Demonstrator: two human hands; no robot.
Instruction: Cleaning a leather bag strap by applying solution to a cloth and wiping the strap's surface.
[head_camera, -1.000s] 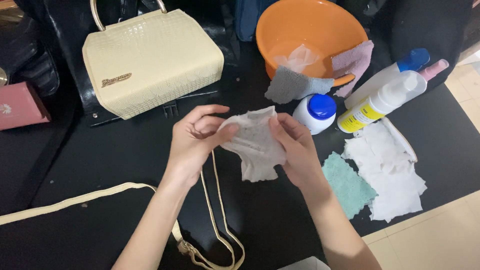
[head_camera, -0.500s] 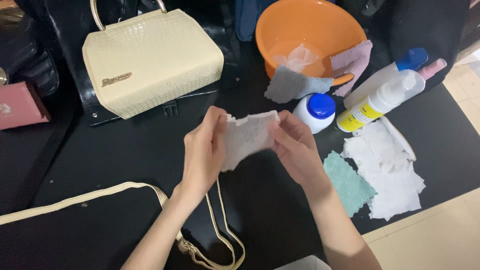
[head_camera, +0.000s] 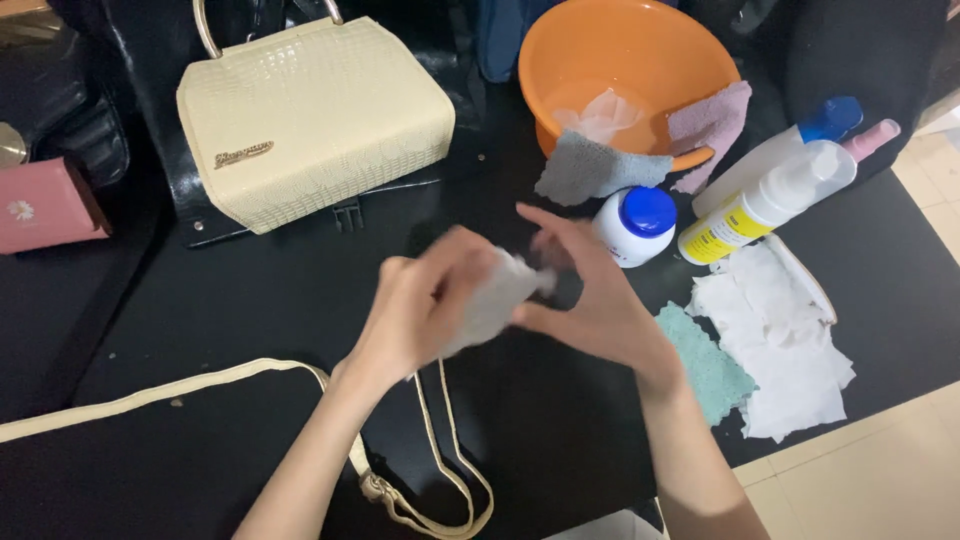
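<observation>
White, soft wipe (head_camera: 490, 305) is bunched between my left hand (head_camera: 425, 315) and right hand (head_camera: 590, 300), cream handbag (head_camera: 315, 115) not yet wiped.

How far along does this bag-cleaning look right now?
Done: used white wipes lie piled at the right. In hand: the left hand and right hand bunch a white wipe. Left: the cream handbag sits untouched, its strap loose.

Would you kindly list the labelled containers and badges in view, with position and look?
Small white jar, blue lid: beside the right hand.
White spray bottle, yellow label: lying right of the jar.
White bottle, blue cap: behind it.
Cream handbag, gold badge: upper left.
</observation>
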